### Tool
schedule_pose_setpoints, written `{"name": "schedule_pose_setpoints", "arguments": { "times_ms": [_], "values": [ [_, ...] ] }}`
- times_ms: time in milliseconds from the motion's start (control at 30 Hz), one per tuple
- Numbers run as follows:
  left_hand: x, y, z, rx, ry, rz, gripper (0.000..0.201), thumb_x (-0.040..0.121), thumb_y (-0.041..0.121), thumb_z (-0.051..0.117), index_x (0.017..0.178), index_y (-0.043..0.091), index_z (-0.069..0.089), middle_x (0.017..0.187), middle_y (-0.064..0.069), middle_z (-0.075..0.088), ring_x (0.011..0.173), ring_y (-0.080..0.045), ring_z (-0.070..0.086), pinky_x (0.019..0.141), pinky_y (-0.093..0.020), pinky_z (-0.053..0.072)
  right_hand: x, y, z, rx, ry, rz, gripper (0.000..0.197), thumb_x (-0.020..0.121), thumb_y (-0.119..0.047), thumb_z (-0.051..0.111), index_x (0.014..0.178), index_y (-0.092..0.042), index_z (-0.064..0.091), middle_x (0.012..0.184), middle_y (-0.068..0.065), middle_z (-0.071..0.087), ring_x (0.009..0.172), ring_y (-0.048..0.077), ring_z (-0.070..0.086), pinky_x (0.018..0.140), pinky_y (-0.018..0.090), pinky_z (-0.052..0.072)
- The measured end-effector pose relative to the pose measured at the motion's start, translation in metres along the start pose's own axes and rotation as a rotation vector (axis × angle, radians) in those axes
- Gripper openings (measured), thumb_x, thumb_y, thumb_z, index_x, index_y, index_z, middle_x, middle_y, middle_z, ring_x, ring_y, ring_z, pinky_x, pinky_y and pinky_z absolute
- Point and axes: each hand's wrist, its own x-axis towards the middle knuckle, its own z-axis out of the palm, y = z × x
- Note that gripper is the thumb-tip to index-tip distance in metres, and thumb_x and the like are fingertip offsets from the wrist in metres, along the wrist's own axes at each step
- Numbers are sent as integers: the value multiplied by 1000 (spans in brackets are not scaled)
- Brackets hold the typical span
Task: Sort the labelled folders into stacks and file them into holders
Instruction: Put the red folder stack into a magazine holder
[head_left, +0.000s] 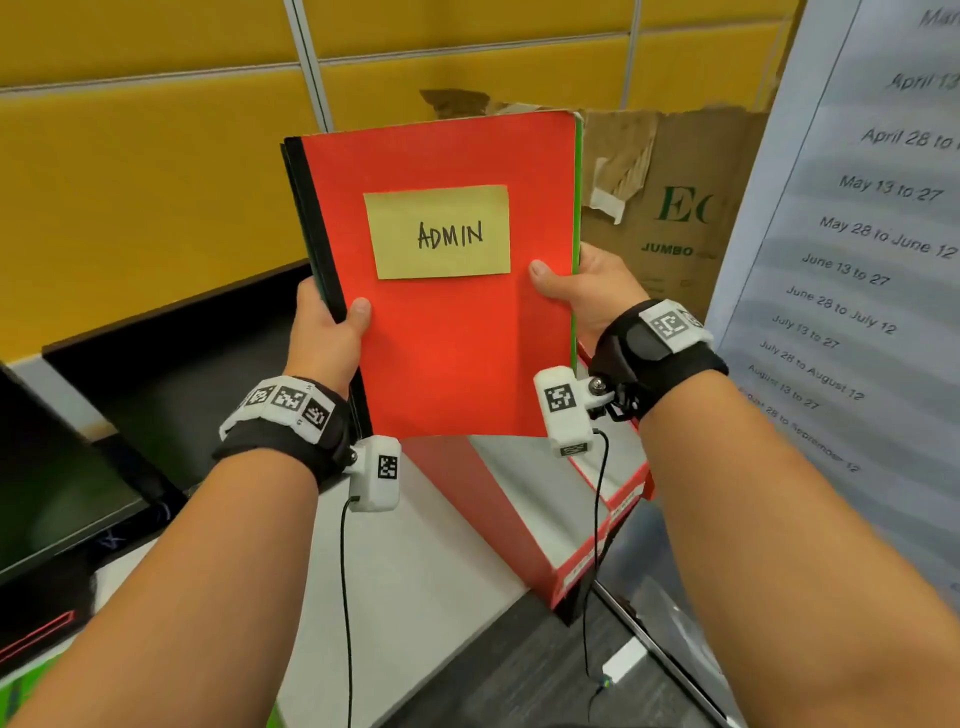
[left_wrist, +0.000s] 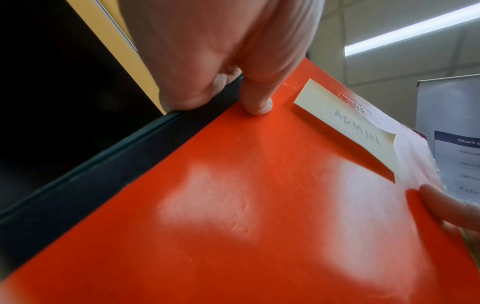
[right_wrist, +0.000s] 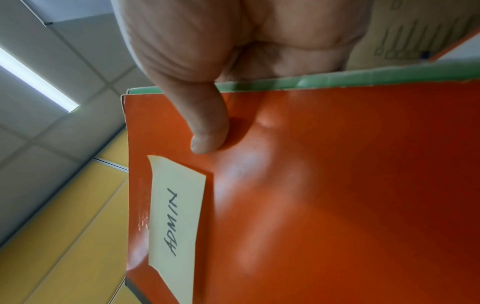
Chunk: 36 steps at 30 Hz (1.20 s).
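Observation:
I hold a stack of folders upright in front of me. The front one is a red folder (head_left: 457, 332) (left_wrist: 259, 205) (right_wrist: 337, 185) with a black spine and a yellow sticky note (head_left: 437, 232) (right_wrist: 176, 207) reading ADMIN. A green folder edge (head_left: 576, 208) (right_wrist: 363, 79) shows behind it. My left hand (head_left: 332, 322) (left_wrist: 228, 61) grips the spine side, thumb on the cover. My right hand (head_left: 582, 286) (right_wrist: 207, 82) grips the opposite edge, thumb on the cover. Below the stack stands a red file holder (head_left: 498, 519) on the white desk (head_left: 415, 597).
Yellow partition panels (head_left: 130, 182) rise behind the desk. A dark monitor (head_left: 156, 374) stands at left. A brown cardboard box (head_left: 670, 208) sits behind the folders. A white banner with dates (head_left: 857, 260) stands at right. Dark carpet (head_left: 519, 665) lies below the desk edge.

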Motion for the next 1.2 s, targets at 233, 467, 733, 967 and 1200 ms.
{"name": "schedule_pose_setpoints", "arguments": {
  "times_ms": [233, 467, 733, 967, 1200],
  "values": [
    [4, 10, 76, -98, -26, 27, 31, 92, 21, 55, 122, 25, 46, 113, 6, 63, 106, -14, 62, 96, -44, 50, 15, -18, -71, -61, -39, 13, 13, 86, -2, 64, 96, -11, 66, 90, 7, 72, 81, 20, 69, 76, 35, 57],
    [12, 9, 138, -77, -67, 34, 34, 88, 31, 57, 121, 26, 46, 113, 8, 62, 107, -12, 61, 100, -44, 48, 21, -23, -115, -220, 126, -53, 8, 72, -24, 71, 80, -25, 71, 93, 10, 73, 91, 35, 68, 85, 56, 53],
    [11, 9, 184, -113, -259, 14, 50, 94, 18, 55, 141, 21, 37, 138, 1, 52, 123, -11, 52, 107, -35, 42, 22, -26, -151, -316, 269, -116, 7, 78, -24, 69, 79, -31, 70, 89, 6, 73, 87, 30, 70, 82, 53, 55],
    [4, -15, 178, 194, -264, 24, 55, 95, 16, 55, 146, 20, 34, 145, 0, 45, 132, -16, 43, 111, -35, 35, 27, -13, -160, -400, 457, -164, 14, 87, -18, 63, 76, -27, 62, 77, 2, 67, 71, 22, 64, 73, 45, 58],
    [3, -51, 147, 837, -89, -247, 64, 82, 7, 50, 140, 34, 42, 152, -3, 29, 143, -27, 16, 114, -63, 9, 45, 21, -153, -502, 561, -146, 5, 90, -23, 60, 90, -20, 64, 78, 1, 64, 68, 20, 60, 71, 37, 56]
  ]
}}
